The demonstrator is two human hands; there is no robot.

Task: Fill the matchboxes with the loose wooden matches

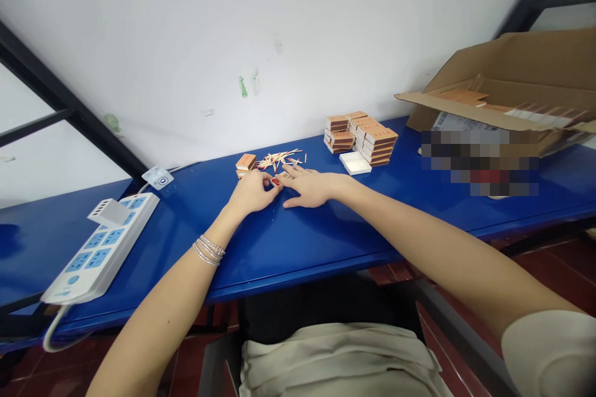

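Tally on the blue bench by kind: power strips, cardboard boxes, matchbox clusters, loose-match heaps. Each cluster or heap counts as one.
Power strips: 1
Cardboard boxes: 1
Matchbox clusters: 2
Loose-match heaps: 1
Total: 5

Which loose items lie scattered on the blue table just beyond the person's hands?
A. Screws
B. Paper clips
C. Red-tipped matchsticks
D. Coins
C. Thin, pale matchsticks with red tips lie in a loose scatter on the blue table, just beyond the left hand and the right hand.
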